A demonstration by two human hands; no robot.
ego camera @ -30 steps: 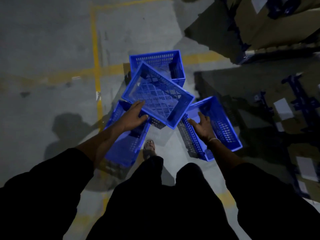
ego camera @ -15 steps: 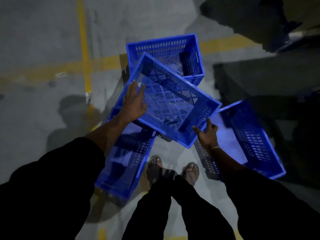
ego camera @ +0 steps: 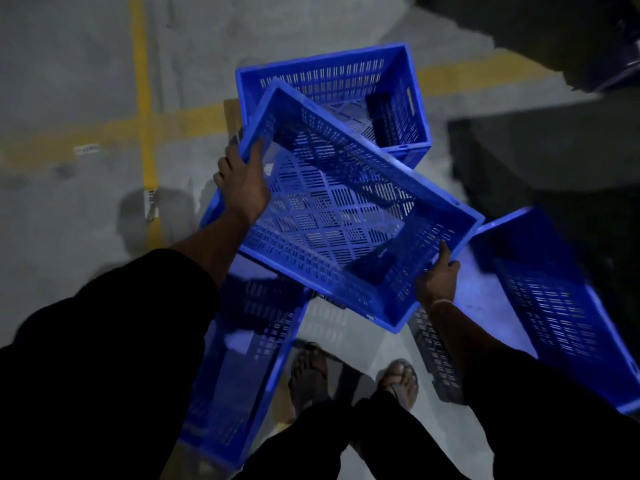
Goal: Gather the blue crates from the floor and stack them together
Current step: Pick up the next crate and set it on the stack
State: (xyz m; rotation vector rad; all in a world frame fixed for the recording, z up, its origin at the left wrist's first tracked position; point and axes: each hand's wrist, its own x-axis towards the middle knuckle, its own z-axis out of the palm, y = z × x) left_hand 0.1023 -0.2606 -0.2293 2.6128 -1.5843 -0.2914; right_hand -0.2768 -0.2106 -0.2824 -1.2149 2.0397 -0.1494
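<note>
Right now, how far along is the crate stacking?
Done: nothing looks stacked yet. In hand: the left hand and right hand grip one lifted crate by opposite rims. Left: the far crate, left crate and right crate sit separately on the floor.

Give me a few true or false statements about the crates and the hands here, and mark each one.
1. Both hands grip the held crate. True: left hand, right hand.
2. The held crate is full of boxes. False: it is empty.
3. Three more blue crates are on the floor. True: far crate, left crate, right crate.
4. The floor lines are red. False: they are yellow.
</note>
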